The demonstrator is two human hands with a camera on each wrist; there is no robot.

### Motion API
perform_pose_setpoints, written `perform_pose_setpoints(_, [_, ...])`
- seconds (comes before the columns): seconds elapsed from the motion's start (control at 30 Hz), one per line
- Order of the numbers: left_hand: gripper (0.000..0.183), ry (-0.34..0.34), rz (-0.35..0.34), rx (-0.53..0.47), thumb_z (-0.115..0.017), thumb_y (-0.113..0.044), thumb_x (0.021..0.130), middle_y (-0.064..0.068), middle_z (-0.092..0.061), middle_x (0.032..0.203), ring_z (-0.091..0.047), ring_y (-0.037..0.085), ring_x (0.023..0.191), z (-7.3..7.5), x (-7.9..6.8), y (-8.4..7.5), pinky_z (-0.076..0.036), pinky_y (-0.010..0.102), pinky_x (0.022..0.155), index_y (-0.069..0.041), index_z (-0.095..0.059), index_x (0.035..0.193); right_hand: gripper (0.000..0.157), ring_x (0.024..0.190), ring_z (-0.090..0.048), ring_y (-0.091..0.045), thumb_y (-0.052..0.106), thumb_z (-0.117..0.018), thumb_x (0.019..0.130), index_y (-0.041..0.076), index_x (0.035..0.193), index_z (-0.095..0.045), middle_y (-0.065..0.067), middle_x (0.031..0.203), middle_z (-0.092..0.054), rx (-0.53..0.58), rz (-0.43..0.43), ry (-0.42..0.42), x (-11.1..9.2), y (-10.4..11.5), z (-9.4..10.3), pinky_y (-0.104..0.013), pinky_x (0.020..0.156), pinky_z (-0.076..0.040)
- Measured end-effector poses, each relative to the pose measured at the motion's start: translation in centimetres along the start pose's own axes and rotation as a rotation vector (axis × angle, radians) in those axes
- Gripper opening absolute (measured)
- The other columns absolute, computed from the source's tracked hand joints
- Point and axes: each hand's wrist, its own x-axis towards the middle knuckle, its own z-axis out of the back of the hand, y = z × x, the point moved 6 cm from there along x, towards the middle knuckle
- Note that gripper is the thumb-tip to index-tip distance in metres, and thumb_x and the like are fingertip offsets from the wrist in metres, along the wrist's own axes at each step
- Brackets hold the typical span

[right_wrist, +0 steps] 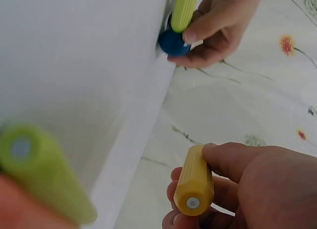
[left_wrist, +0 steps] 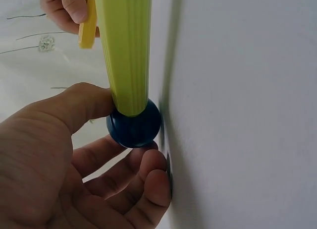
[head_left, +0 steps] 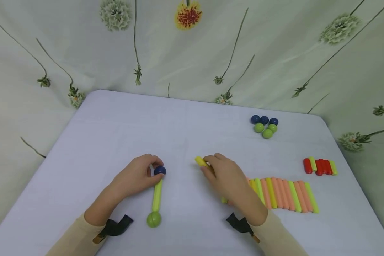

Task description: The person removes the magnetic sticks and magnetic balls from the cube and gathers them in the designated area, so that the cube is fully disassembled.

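Observation:
My left hand (head_left: 137, 176) holds a dark blue ball (head_left: 160, 170) between thumb and fingers. From that ball a yellow-green stick (head_left: 157, 196) runs toward the near side of the table, with a light green ball (head_left: 153, 219) at its other end. In the left wrist view the stick's end meets the blue ball (left_wrist: 134, 130). My right hand (head_left: 226, 176) pinches a yellow stick (head_left: 201, 161), apart from the joined pieces. A small round silvery disc shows in the end of this yellow stick (right_wrist: 194, 182) in the right wrist view.
To the right lies a row of orange, yellow and green sticks (head_left: 284, 193), partly behind my right forearm. Farther right are short red and green pieces (head_left: 319, 166). Several blue and green balls (head_left: 264, 124) cluster at the back of the white table (head_left: 147, 121).

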Motion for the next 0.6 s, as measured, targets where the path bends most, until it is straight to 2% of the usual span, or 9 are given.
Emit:
perform_pose_setpoints(0.13, [0.027, 0.002, -0.003, 0.006, -0.075, -0.021, 0.084, -0.004, -0.057, 0.090, -0.049, 0.010, 0.067, 0.0, 0.0, -0.1, -0.045, 0.025, 0.058, -0.010, -0.066, 0.107, 0.030, 0.072, -0.052, -0.014, 0.026, -0.063, 0.096, 0.007, 0.119, -0.065, 0.000, 0.090, -0.060, 0.021, -0.137, 0.011, -1.0, -4.3, 2.5, -0.029, 0.062, -0.047])
perform_pose_setpoints(0.27, [0.027, 0.007, 0.003, 0.005, -0.075, -0.020, 0.084, -0.004, -0.057, 0.090, -0.050, 0.010, 0.068, 0.0, -0.1, -0.2, -0.045, 0.025, 0.058, -0.010, -0.066, 0.107, 0.037, 0.078, -0.054, -0.022, 0.026, -0.062, 0.096, 0.004, 0.125, -0.061, -0.008, 0.096, -0.062, 0.008, -0.303, 0.006, -3.2, -9.6, 5.1, -0.031, 0.061, -0.048])
perform_pose_setpoints(0.47, [0.027, 0.017, 0.002, -0.007, -0.075, -0.019, 0.085, -0.002, -0.058, 0.090, -0.049, 0.010, 0.067, 0.1, -0.1, -0.6, -0.045, 0.025, 0.057, -0.008, -0.066, 0.108, 0.039, 0.071, -0.052, -0.025, 0.027, -0.063, 0.094, -0.002, 0.119, -0.061, -0.015, 0.092, -0.060, -0.060, -0.482, -0.054, -8.3, -17.6, 8.6, -0.031, 0.051, -0.045])
perform_pose_setpoints(0.6, [0.027, 0.021, 0.014, 0.007, -0.075, -0.020, 0.085, -0.003, -0.057, 0.086, -0.050, 0.010, 0.067, 0.1, 0.1, -0.7, -0.045, 0.026, 0.057, -0.010, -0.066, 0.108, 0.047, 0.074, -0.053, -0.030, 0.035, -0.059, 0.096, -0.006, 0.118, -0.058, -0.021, 0.094, -0.060, -0.095, -0.611, -0.013, -11.8, -22.7, 9.4, -0.033, 0.049, -0.044])
